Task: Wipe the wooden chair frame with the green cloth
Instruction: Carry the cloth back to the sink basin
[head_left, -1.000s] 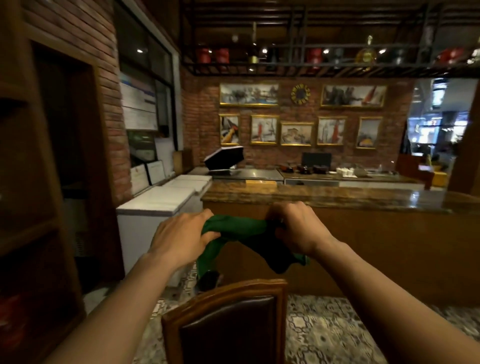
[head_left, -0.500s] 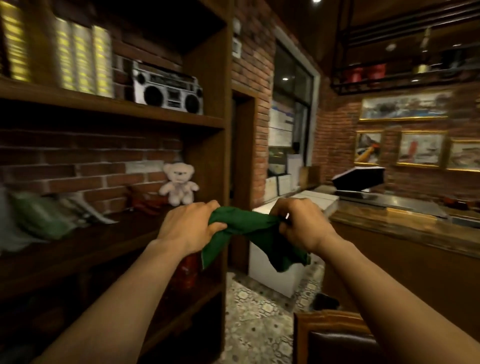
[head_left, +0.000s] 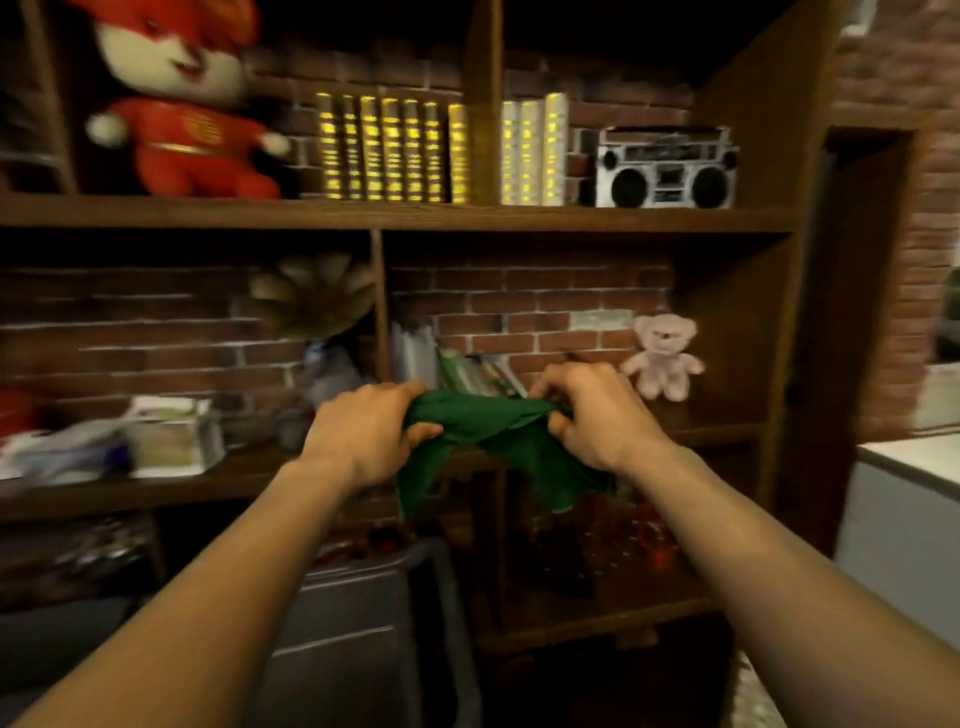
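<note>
I hold the green cloth (head_left: 488, 431) stretched between both hands at chest height, in front of a wooden shelf unit. My left hand (head_left: 363, 431) pinches its left end and my right hand (head_left: 597, 415) grips its right end. Loose folds of the cloth hang down below both hands. The wooden chair is out of view.
A wooden shelf unit (head_left: 395, 215) fills the view, holding a red plush toy (head_left: 182, 104), books (head_left: 395, 150), a boombox (head_left: 667, 169) and a small teddy bear (head_left: 662, 356). A grey bin (head_left: 363, 623) stands below, and a white chest freezer (head_left: 904, 519) at right.
The view has swung left, from the bar counter to the shelf unit. The chair back has dropped out of view. Both hands still hold the cloth the same way.
</note>
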